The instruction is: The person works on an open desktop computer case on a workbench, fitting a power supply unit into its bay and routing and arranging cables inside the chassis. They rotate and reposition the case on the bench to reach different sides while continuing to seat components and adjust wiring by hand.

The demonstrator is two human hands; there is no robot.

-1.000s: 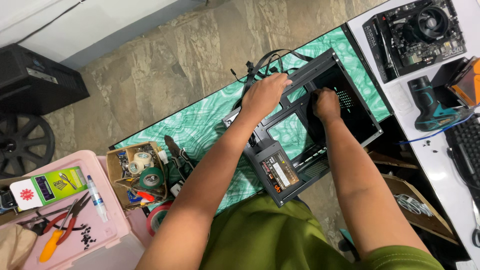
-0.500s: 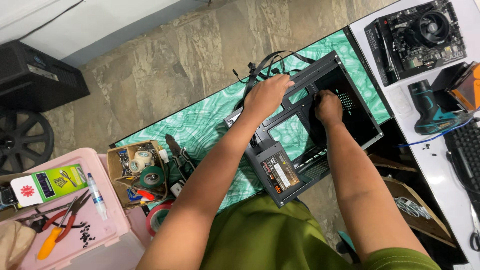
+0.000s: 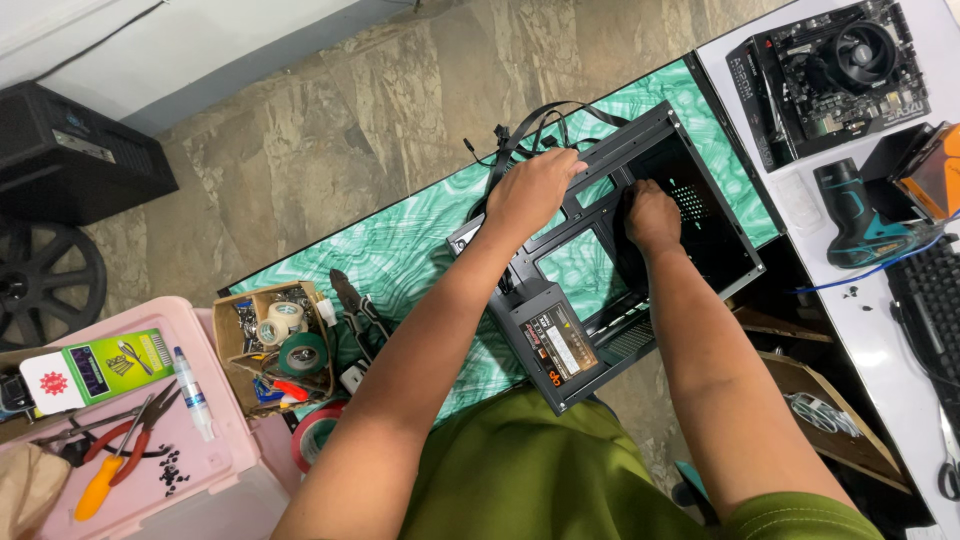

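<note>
The computer case lies on the tabletop toward its right end, with the power supply in the case's near corner and cables spilling over the far edge. Both hands rest inside the case. At the tabletop's left end sits a cardboard box holding tape rolls, with pliers just right of it.

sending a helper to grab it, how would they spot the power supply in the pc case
On the green marbled table lies an open black computer case, both hands inside it. At the case's near corner, closest to the person, sits the power supply: a black box with an orange-accented label on top, the case's only labelled block.
</note>
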